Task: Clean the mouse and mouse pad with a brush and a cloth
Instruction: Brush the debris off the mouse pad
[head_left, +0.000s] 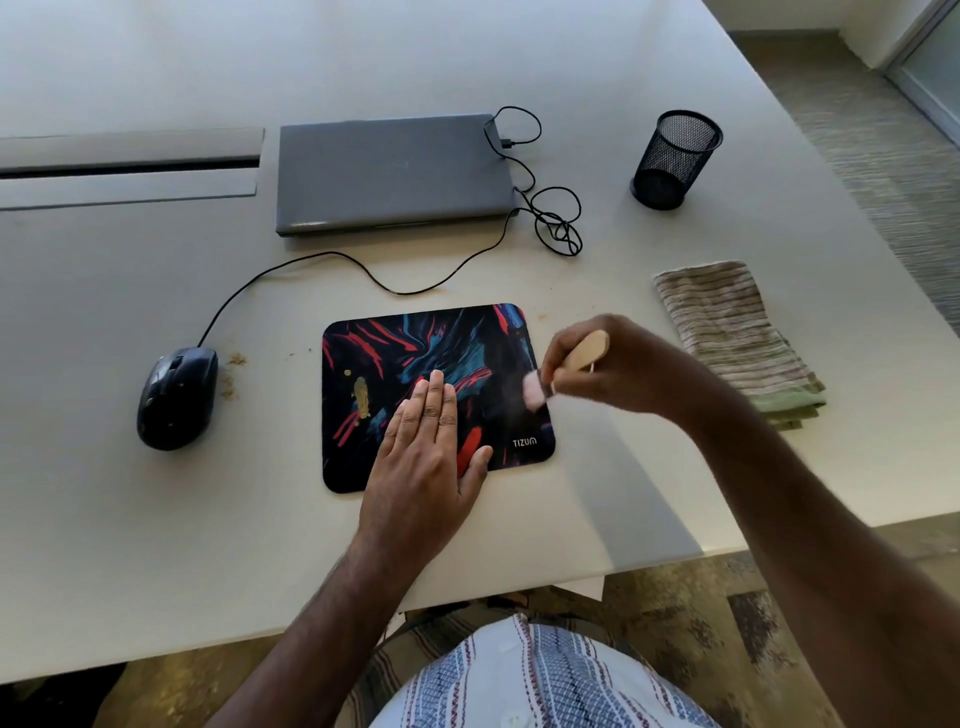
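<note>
A dark mouse pad (415, 348) with red and blue streaks lies in the middle of the white table. My left hand (426, 447) presses flat on its front half, fingers straight. My right hand (613, 369) grips a small wooden-handled brush (584, 353); its pale bristles, blurred, touch the pad's right edge. A yellowish smear of dirt sits on the pad's left part. The black wired mouse (176, 397) rests left of the pad, with crumbs beside it. A striped folded cloth (737, 338) lies to the right.
A shut grey laptop (389, 174) sits behind the pad, the mouse cable (332, 257) looping to it. A black mesh pen cup (672, 158) stands at the back right. The table's edge (779, 535) runs close by on the right and front.
</note>
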